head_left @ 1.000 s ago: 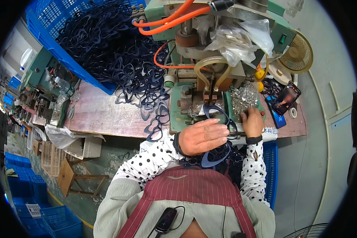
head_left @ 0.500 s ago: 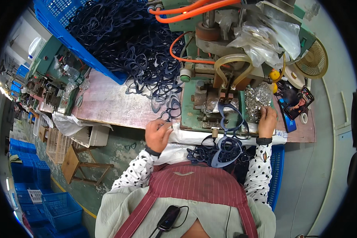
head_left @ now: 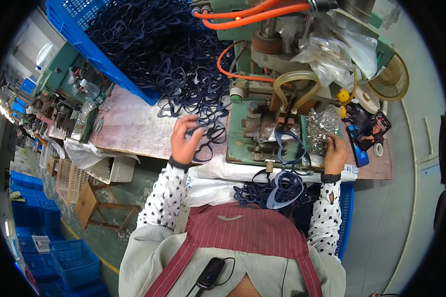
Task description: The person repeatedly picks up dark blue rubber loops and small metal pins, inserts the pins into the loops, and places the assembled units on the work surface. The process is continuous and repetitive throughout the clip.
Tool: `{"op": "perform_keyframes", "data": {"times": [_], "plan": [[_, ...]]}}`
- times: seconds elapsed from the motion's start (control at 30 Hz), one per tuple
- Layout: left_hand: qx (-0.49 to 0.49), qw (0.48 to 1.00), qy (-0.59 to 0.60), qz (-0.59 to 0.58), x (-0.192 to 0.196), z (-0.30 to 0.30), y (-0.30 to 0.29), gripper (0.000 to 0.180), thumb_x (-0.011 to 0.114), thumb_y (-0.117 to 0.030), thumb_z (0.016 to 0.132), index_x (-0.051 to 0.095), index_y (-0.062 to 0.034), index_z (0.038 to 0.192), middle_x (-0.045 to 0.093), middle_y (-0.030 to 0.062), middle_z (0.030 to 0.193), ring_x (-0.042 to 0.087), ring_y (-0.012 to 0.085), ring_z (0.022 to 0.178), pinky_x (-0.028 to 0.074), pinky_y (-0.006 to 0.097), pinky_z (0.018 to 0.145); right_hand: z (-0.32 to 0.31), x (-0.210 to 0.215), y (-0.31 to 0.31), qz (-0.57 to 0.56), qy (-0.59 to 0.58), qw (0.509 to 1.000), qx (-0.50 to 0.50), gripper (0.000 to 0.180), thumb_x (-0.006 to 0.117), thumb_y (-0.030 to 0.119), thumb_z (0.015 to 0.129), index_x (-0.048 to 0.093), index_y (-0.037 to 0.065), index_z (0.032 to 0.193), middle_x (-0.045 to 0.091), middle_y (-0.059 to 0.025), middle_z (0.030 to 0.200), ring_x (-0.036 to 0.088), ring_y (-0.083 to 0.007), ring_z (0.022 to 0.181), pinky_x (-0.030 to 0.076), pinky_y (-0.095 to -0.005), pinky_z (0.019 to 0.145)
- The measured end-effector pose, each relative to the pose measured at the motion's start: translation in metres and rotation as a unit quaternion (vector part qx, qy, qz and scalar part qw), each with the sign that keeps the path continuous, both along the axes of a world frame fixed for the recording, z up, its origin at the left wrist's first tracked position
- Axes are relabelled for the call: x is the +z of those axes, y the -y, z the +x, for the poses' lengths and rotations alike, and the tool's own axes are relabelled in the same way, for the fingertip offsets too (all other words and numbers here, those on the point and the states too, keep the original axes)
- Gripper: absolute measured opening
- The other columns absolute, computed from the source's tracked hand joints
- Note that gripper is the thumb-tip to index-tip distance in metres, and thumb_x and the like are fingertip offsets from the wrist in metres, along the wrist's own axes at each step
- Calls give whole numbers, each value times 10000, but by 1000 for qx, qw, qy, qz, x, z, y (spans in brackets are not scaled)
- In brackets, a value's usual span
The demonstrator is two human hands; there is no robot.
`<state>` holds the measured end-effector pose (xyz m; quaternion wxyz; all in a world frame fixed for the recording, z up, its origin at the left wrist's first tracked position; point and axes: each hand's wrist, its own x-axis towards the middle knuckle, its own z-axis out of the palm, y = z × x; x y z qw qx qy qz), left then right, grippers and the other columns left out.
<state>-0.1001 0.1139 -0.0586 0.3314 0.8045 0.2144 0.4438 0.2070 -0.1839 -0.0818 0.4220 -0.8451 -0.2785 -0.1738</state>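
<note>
My left hand [head_left: 185, 142] is over the tabletop beside loose dark-blue glasses frames [head_left: 216, 132]. Its fingers are bent and apart from the thumb, with a frame close to the fingertips. My right hand [head_left: 336, 157] rests at the near edge of a heap of small shiny metal parts [head_left: 323, 123]. Its fingers are pinched together there; anything between them is too small to make out. Between the hands stands a green bench machine [head_left: 238, 143]. A chain of linked dark-blue frames [head_left: 284, 190] hangs from its front, over more frames near my apron.
A blue crate [head_left: 104, 67] spills a large pile of frames [head_left: 153, 54] at the back left. Orange hoses [head_left: 252, 15] cross above the machine. Phones [head_left: 371, 132] and a tape roll [head_left: 378, 149] lie at right, near a fan [head_left: 390, 76]. A wooden stool [head_left: 91, 205] stands lower left.
My left hand has moved away from me, from the table's front edge toward the frames, and its fingers have spread. My right hand stays by the metal parts, shifted slightly toward me.
</note>
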Motion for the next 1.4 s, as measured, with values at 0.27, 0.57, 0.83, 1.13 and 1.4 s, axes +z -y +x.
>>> {"op": "perform_keyframes", "data": {"times": [0.27, 0.57, 0.83, 1.13, 1.4], "plan": [[4, 986, 62, -156, -95, 72, -20, 158, 677, -110, 898, 641, -4, 1010, 621, 21, 916, 550, 75, 667, 455, 220, 601, -40, 68, -31, 189, -201, 950, 148, 86, 676, -13, 801, 703, -21, 883, 687, -58, 840, 615, -123, 763, 466, -248, 682], [-5, 983, 128, -131, -19, 64, 20, 100, 606, -67, 940, 591, 12, 999, 640, 68, 864, 604, 133, 681, 484, 260, 645, -81, 112, -52, 169, -285, 909, 252, 120, 723, -15, 773, 706, -10, 892, 654, 3, 804, 522, -53, 677, 412, -200, 614], [-108, 982, 146, 58, 91, 52, 78, 169, 578, -52, 939, 598, 22, 1090, 649, 153, 937, 619, 253, 844, 494, 329, 778, -92, 111, -71, 234, -295, 895, 238, 348, 762, -23, 721, 613, -3, 1035, 652, -16, 793, 577, -77, 705, 475, -230, 643], [-152, 961, 173, -156, 136, 77, 76, 182, 502, -73, 1006, 600, 52, 1094, 678, 103, 986, 664, 134, 834, 529, 255, 748, -101, 102, -92, 213, -221, 932, 195, 559, 798, 12, 653, 519, -43, 1134, 690, -101, 763, 640, -161, 735, 494, -291, 729], [-226, 954, 96, 173, 109, 59, 81, 369, 616, 38, 744, 631, -38, 1104, 677, 116, 1024, 639, 281, 852, 484, 393, 845, -104, 96, -93, 275, -221, 914, 201, 709, 833, 77, 662, 455, -59, 1246, 690, -132, 920, 642, -191, 837, 490, -319, 826]]}}
